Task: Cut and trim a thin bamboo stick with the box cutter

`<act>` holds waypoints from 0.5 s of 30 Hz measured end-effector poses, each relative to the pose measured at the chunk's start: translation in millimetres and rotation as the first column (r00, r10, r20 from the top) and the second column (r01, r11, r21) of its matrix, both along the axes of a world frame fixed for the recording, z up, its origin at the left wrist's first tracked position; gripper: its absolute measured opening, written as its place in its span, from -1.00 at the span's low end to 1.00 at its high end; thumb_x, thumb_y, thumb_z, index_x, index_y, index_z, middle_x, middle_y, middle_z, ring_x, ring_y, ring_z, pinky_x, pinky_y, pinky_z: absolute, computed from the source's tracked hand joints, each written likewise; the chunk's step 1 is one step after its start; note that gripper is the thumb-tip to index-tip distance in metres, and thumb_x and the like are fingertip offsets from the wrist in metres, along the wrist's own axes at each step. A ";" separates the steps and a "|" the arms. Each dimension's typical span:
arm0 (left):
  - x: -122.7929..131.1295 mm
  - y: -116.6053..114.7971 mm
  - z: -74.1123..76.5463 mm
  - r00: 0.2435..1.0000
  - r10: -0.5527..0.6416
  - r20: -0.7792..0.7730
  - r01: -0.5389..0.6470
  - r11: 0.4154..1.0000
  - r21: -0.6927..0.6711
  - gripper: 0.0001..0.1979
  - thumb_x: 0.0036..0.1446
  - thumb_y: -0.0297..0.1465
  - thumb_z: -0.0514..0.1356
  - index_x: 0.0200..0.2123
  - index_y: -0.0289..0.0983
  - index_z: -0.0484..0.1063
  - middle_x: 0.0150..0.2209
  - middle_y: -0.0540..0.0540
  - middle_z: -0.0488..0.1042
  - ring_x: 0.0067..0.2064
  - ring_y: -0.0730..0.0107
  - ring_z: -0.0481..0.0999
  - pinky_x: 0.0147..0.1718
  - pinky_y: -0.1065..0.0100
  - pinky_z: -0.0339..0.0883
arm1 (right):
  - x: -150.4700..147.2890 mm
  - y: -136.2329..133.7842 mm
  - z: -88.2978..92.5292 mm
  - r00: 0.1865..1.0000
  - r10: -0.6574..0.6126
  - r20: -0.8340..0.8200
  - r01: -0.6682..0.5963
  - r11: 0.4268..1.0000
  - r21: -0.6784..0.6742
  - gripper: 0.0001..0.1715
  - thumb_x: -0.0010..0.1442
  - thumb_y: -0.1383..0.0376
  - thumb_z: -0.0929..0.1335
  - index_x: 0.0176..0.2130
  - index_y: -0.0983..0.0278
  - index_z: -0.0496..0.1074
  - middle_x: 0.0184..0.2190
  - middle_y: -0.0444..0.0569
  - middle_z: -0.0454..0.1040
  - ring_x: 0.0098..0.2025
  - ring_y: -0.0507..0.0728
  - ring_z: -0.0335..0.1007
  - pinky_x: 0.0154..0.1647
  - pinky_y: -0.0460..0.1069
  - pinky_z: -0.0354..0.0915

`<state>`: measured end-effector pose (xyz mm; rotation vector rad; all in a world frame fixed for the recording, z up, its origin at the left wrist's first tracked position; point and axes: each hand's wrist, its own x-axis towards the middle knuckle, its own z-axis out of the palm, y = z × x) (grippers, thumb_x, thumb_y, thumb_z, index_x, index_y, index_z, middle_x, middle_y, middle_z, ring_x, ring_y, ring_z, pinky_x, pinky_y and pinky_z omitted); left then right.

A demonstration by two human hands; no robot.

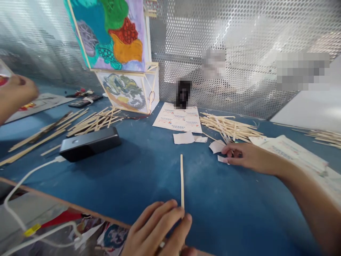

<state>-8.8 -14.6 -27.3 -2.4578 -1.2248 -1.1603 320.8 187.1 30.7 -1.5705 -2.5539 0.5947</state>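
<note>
The left hand pinched the near end of a thin wooden stick that lay on the blue surface, pointing away; a light, steady hold seemed best for keeping it straight. Further right, the right hand, fingers curled, was at paper scraps; whether its grip pinched one could not be told.

The left hand is coming in from the near side at the middle, back facing up, its fingers lying close together and pointing far and slightly right. Its thumb is bending toward the forefinger, the two tips nearly meeting. The bare right forearm is stretching from the near right toward the far left. The right hand is pointing left, fingers curling, a gap showing between forefinger and thumb.
</note>
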 end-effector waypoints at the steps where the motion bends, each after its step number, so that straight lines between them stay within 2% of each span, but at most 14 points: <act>1: 0.4 2.1 2.7 1.000 0.012 -0.028 -0.012 1.000 -0.007 -0.74 0.39 -0.35 0.19 0.07 -0.19 0.57 0.01 0.02 0.65 0.09 0.35 0.62 0.12 0.37 0.52 | 1.0 -1.3 0.0 1.000 0.013 -0.008 -0.013 1.000 -0.027 -0.55 0.30 -0.11 0.35 -0.16 0.19 0.54 -0.35 -0.08 0.55 -0.34 0.15 0.47 -0.33 0.01 0.31; 4: 3.7 9.8 14.7 0.994 0.016 -0.110 -0.023 0.998 -0.064 -0.70 0.33 -0.33 0.21 0.07 -0.25 0.56 0.04 -0.06 0.63 0.06 0.25 0.64 0.00 0.31 0.62 | -3.8 -4.9 0.7 0.999 0.047 -0.018 -0.048 0.998 -0.041 -0.64 0.33 -0.01 0.34 -0.25 0.21 0.51 -0.33 -0.08 0.53 -0.30 0.15 0.44 -0.27 0.03 0.28; 8: 5.9 17.3 24.3 0.991 0.001 -0.132 -0.017 0.992 -0.123 -0.68 0.35 -0.24 0.17 0.06 -0.23 0.55 0.04 0.00 0.63 0.07 0.28 0.64 -0.01 0.30 0.64 | -27.4 -19.5 7.1 0.995 0.058 -0.082 -0.062 0.997 -0.043 -0.73 0.38 0.08 0.34 -0.27 0.20 0.44 -0.35 -0.14 0.51 -0.32 0.12 0.42 -0.30 0.00 0.26; 11: 3.4 17.4 15.9 0.993 0.040 -0.115 -0.049 0.996 -0.077 -0.68 0.33 -0.20 0.22 0.05 -0.20 0.56 0.05 0.09 0.64 0.09 0.29 0.63 0.03 0.29 0.62 | -60.8 -39.5 6.0 0.973 0.095 -0.209 -0.091 0.995 0.028 -0.79 0.41 0.16 0.36 -0.26 0.18 0.44 -0.41 -0.21 0.49 -0.39 0.06 0.40 -0.38 -0.05 0.25; 13: 1.6 14.2 4.9 0.988 0.059 -0.142 -0.063 0.998 -0.028 -0.63 0.30 -0.17 0.26 0.09 -0.20 0.55 0.11 0.12 0.60 0.13 0.30 0.61 0.13 0.31 0.55 | -84.4 -52.9 -1.4 0.934 0.203 -0.293 -0.161 0.974 0.162 -0.87 0.42 0.27 0.35 -0.23 0.18 0.48 -0.36 -0.20 0.53 -0.37 0.04 0.44 -0.36 -0.07 0.29; 15: 1.6 9.1 -5.5 0.984 0.089 -0.155 -0.091 0.996 -0.006 -0.58 0.31 -0.14 0.26 0.15 -0.19 0.53 0.17 0.11 0.56 0.18 0.30 0.57 0.26 0.32 0.43 | -102.6 -63.6 -11.7 0.883 0.329 -0.335 -0.224 0.922 0.315 -0.83 0.45 0.37 0.32 -0.17 0.19 0.51 -0.27 -0.16 0.57 -0.29 0.05 0.50 -0.28 -0.07 0.36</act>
